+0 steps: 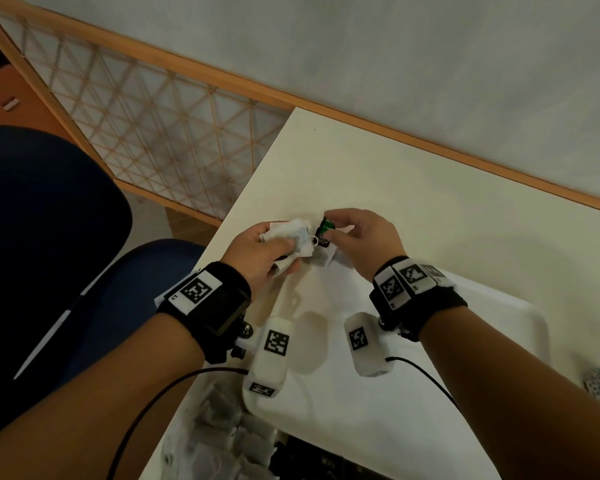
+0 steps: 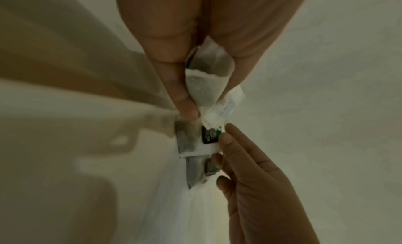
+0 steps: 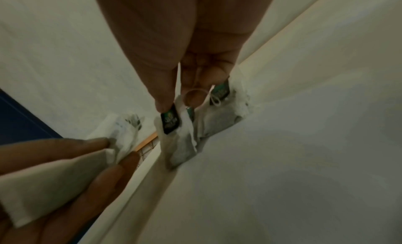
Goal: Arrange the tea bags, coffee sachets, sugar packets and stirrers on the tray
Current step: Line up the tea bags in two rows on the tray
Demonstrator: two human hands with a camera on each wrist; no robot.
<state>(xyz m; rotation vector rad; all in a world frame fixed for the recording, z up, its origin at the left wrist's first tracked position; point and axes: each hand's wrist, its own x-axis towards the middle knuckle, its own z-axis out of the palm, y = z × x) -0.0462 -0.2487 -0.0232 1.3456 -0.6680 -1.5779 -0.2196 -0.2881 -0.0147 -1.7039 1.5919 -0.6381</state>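
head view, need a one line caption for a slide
Left hand holds a bunch of tea bags while the right hand pinches a green tea bag tag above the table.

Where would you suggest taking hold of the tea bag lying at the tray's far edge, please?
Probably by its green paper tag, pinched from above. The tag stands up off the tea bag, which lies flat against the tray rim and offers little edge to get under. The right hand already pinches that tag; the left hand grips a bunch of tea bags.
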